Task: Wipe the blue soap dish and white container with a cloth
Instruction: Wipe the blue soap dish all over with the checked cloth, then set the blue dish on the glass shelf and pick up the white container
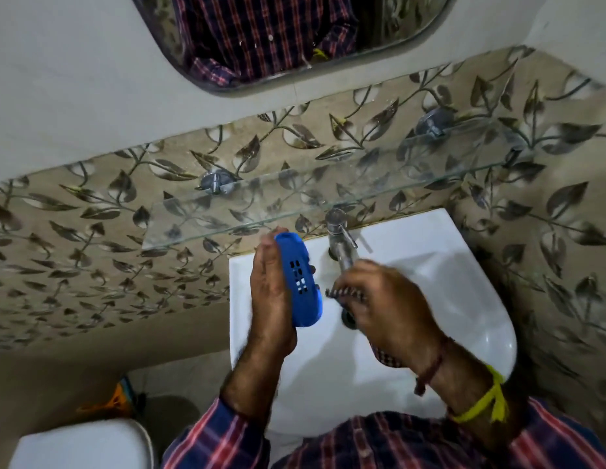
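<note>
Item, blue soap dish: held on edge above the left part of the white basin, its slotted underside turned toward the tap, its far end just below the front edge of the glass shelf. Item, your left hand: pressed flat along the dish's left side, fingers straight and together, tips reaching past its far end. Item, your right hand: over the middle of the basin, just right of the dish, fingers curled tight around a checked cloth, one corner showing under the wrist, another bit near the fingertips. Item, steel tap: at the back of the basin, spout touching or just behind your right fingers; which, you cannot tell. Item, glass shelf: fixed to the leaf-patterned tiles behind the basin. Item, mirror: on the wall above the basin, beyond the shelf.
</note>
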A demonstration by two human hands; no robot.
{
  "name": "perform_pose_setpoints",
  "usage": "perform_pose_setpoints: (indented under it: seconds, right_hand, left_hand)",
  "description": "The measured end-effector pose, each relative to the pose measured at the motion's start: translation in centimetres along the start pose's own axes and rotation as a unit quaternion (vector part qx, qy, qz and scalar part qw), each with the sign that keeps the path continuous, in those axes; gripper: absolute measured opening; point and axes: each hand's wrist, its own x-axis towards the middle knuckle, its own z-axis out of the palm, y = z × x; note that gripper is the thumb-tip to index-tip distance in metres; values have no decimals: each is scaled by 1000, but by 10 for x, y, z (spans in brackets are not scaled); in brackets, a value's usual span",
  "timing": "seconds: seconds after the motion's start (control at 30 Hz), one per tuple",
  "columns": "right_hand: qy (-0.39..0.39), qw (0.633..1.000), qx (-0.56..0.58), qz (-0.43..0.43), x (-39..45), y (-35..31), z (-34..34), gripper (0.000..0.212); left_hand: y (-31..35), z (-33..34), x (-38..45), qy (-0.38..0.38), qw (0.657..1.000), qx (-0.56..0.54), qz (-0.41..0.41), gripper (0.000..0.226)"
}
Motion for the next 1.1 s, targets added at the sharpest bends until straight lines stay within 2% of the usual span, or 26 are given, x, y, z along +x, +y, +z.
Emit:
perform_pose_setpoints:
  seconds: [0.07, 0.13, 0.2, 0.27, 0.33, 0.4, 0.47, 0.6, 0.63, 0.67, 0.73, 0.83, 0.97, 1.03, 1.1]
  right_hand:
    - [63, 985, 135, 82, 2, 12, -6, 9]
    - [71, 941, 277, 183, 2, 21, -10, 9]
    - [43, 850, 451, 269, 1, 30, -8, 13]
    - [13, 763, 554, 334, 0, 38, -6, 23]
    - [-4, 729, 580, 364, -1, 45, -3, 29]
    - [-14, 715, 593, 371, 0, 48, -2, 38]
    - [-30, 704, 607, 369, 5, 46, -5, 52]
    - [-32, 697, 625, 351, 12, 41, -7, 58]
    - [-26, 697, 626, 349, 12, 41, -7, 57]
    - [-21, 695, 629, 346, 11, 42, -7, 56]
    - [-15, 693, 634, 343, 7, 46, -9, 50]
    - [-9, 690, 637, 343, 0, 54, -9, 38]
    - [21, 674, 644, 360, -6, 52, 1, 55]
    - [26, 670, 647, 363, -5, 46, 7, 57]
    - [32, 665, 648, 368, -5, 41, 13, 55]
  left_hand:
    - [4, 1, -2, 8, 997, 62, 40, 58]
    - [13, 8, -7, 4, 995, 82, 62, 38]
    - [29, 16, -9, 2, 986, 117, 122, 37]
    - [49, 24, -7, 2, 959, 187, 212, 43]
    - [68, 30, 2, -2, 932, 247, 265, 59]
    - [83, 33, 15, -4, 903, 305, 302, 61]
    - [94, 34, 33, 5, 839, 411, 357, 58]
    - [98, 27, 70, 2, 640, 658, 397, 76]
    - [95, 24, 76, -5, 601, 692, 399, 82]
    - [94, 22, 82, -16, 580, 711, 396, 88]
    - [94, 18, 93, -37, 581, 713, 390, 94]
    - [96, 12, 107, -77, 589, 715, 369, 91]
    - [99, 2, 116, -130, 607, 704, 345, 92]
    - [103, 1, 112, -123, 601, 700, 365, 96]
    - [105, 0, 102, -74, 588, 677, 436, 96]
